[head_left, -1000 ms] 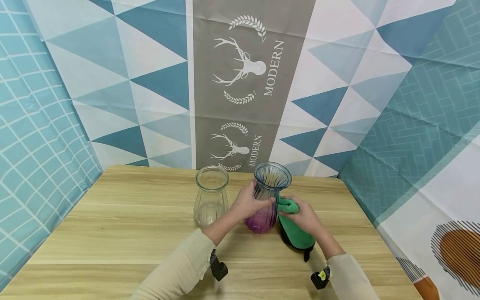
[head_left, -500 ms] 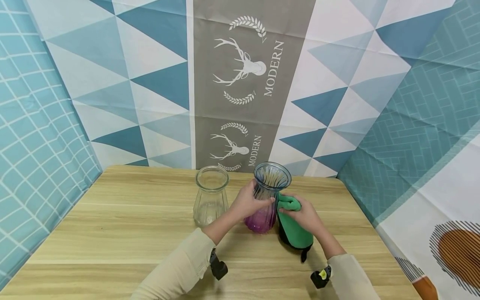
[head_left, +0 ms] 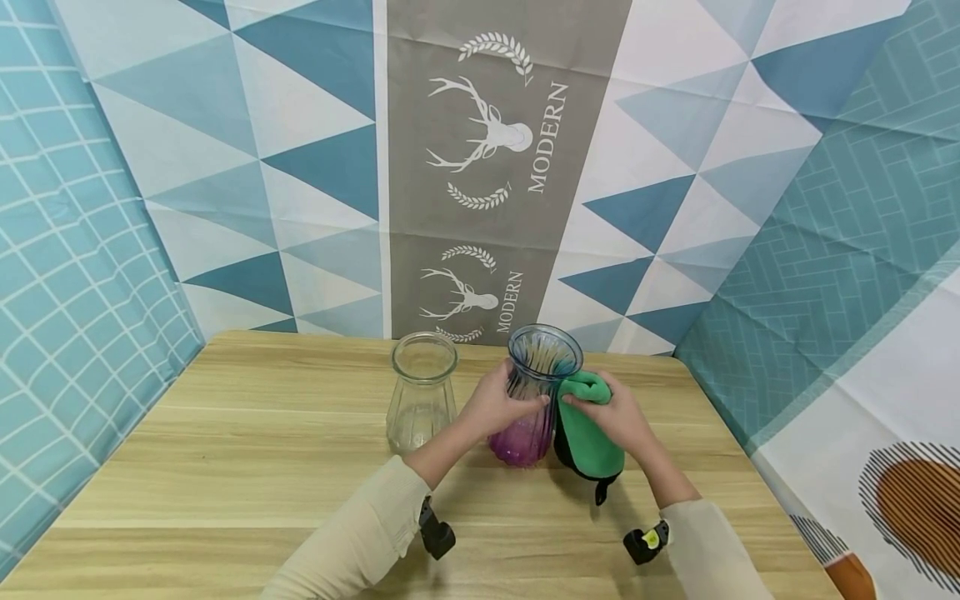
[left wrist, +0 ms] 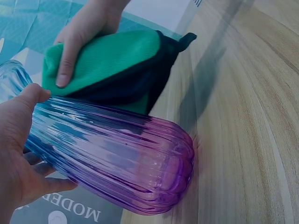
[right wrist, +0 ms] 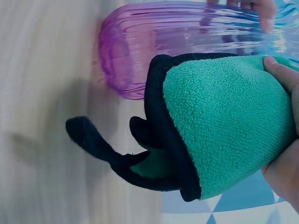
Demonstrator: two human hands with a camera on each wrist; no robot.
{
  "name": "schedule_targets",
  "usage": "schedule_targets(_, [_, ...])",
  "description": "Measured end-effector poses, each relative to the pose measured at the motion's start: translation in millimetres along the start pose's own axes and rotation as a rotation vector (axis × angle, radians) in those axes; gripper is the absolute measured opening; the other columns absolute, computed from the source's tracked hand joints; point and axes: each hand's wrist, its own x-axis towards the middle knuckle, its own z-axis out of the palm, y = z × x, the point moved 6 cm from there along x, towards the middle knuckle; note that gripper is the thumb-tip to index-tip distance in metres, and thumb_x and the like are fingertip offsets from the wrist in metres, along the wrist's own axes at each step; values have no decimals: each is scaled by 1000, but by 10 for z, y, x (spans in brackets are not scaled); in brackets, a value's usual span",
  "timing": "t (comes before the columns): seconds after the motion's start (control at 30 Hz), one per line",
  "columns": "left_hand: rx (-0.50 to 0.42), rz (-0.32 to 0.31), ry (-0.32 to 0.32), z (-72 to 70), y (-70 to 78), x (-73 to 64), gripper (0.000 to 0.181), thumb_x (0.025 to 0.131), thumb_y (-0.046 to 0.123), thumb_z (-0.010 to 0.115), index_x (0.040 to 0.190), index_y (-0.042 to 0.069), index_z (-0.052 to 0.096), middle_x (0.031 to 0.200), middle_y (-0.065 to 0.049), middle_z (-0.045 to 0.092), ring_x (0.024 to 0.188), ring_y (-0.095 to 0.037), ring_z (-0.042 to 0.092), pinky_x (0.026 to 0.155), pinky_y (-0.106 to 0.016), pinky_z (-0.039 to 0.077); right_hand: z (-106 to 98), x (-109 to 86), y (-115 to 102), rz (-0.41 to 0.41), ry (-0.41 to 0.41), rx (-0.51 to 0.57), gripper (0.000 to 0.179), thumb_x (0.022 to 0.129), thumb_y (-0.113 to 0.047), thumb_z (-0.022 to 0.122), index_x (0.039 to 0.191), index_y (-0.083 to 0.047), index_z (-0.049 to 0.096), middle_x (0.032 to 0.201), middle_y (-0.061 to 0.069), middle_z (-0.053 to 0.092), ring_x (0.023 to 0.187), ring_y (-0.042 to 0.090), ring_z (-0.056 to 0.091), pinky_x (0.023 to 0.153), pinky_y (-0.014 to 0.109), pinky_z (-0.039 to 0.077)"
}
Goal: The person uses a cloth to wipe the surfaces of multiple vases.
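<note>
A ribbed glass vase [head_left: 523, 437], blue at its flared rim and purple at its base, stands upright on the table. My left hand [head_left: 497, 407] grips it round the neck, thumb on the near side, as the left wrist view shows. My right hand [head_left: 617, 415] pinches a folded green cloth [head_left: 592, 446] with black edging and a black hanging loop [right wrist: 91, 140]. The cloth lies against the vase's right side, high up near the neck, its lower end hanging down. In the right wrist view the cloth [right wrist: 229, 121] overlaps the vase [right wrist: 159, 37].
A clear glass vase [head_left: 422, 408] stands just left of the coloured one, close to my left forearm. The wooden table [head_left: 247, 467] ends at a patterned backdrop [head_left: 322, 167] behind both vases. Dark wrist cameras [head_left: 437, 533] hang below my sleeves.
My right hand has slid the cloth upward along the vase's right side, toward the rim. The left hand and both vases have stayed in place.
</note>
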Motion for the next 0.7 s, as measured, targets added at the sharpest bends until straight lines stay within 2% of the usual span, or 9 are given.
schedule_targets(0.17, [-5,10,-4,-1,8,3,63,77,37,74,128,11,49,123,-11,61,118,-28,55,101,-45,44,-75,43,-105,-52,35,16,44,81,-22,73,120,-8,58,112,15,64,99,28,61,79,41,55])
schedule_targets(0.3, [-6,4,-10,0,4,5,63,76,36,74,128,12,49,123,-10,61,118,-27,55,100,-44,44,-86,50,-121,-62,38,1,44,81,-21,74,121,-8,58,112,15,64,100,29,61,79,42,55])
schedule_targets(0.5, [-10,15,-21,14,-5,19,58,76,35,74,124,13,52,120,-9,63,116,-26,56,100,-44,44,-16,29,-46,-68,-19,-50,44,81,-22,73,121,-9,58,114,13,63,102,29,61,80,42,54])
schedule_targets(0.7, [-10,34,-19,10,13,22,58,75,33,74,125,13,52,121,-10,63,118,-26,55,102,-44,43,32,-6,-34,-49,-61,-43,42,81,-21,73,118,-10,59,113,13,64,102,29,60,79,38,54])
